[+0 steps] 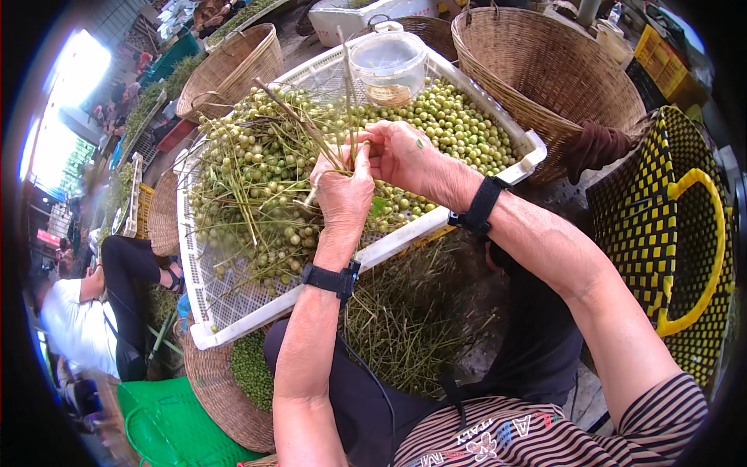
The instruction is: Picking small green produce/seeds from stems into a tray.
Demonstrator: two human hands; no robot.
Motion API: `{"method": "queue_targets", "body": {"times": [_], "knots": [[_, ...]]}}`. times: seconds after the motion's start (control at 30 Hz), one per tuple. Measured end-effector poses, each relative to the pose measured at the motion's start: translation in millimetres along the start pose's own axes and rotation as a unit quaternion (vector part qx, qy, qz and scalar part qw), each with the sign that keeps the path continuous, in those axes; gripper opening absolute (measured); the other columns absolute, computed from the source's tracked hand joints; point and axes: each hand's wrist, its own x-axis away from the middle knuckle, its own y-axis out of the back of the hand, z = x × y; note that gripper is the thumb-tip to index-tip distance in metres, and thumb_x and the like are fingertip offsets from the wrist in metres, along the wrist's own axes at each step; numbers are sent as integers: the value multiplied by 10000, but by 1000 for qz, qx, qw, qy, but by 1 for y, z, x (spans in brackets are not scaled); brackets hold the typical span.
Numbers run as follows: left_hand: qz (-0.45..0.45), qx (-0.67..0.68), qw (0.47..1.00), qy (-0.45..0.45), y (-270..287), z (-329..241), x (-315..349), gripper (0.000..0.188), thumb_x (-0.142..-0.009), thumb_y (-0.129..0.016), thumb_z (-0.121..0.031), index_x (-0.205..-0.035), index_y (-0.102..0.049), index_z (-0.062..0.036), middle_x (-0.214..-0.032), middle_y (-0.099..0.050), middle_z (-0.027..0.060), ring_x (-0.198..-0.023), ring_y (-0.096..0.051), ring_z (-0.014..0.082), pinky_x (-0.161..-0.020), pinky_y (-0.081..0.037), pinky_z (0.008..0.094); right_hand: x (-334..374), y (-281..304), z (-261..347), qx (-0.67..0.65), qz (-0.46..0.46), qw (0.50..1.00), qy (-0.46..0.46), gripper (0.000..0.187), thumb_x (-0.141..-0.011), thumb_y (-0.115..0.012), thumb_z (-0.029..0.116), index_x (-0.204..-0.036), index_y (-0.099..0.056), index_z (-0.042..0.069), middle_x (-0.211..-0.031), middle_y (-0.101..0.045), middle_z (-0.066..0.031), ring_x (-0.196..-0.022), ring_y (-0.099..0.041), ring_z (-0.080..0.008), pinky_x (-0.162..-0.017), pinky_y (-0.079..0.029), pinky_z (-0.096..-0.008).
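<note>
Over a white slatted tray (257,317), my left hand (342,191) is closed around a small bunch of thin brown-green stems (299,117) that stick up past the fingers. My right hand (408,156) meets it from the right, its fingertips pinched together beside the stems. What lies in that pinch is hidden. Beneath and left of my hands is a heap of round green fruits on twigs (257,167). Loose round green fruits (471,121) cover the right part of the tray. A clear plastic tub (387,58) stands at the tray's far edge.
Large wicker baskets stand at the far right (537,70) and far left (233,70). A black-and-yellow woven bag (646,257) is at my right. Stripped stems (412,311) lie below the tray. A green basket (175,420) sits lower left, near a seated person (85,319).
</note>
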Motion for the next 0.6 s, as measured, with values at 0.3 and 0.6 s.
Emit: {"method": "queue_targets", "body": {"times": [0.3, 0.6], "knots": [[-17, 0, 993, 120, 8, 0, -7, 118, -840, -546, -129, -812, -582, -20, -638, -578, 9, -489, -484, 55, -456, -366, 191, -2, 11, 1, 158, -18, 987, 22, 155, -838, -559, 156, -943, -571, 42, -848, -602, -44, -710, -578, -103, -622, -496, -219], [1, 286, 940, 184, 17, -4, -8, 114, -823, -525, -119, -842, -579, -20, -708, -564, 27, -552, -478, 70, -482, -373, 182, -5, 11, 2, 26, 15, 999, -16, 216, -821, -575, 75, -1006, -542, -32, -832, -617, -104, -662, -611, -137, -550, -515, -164]]}}
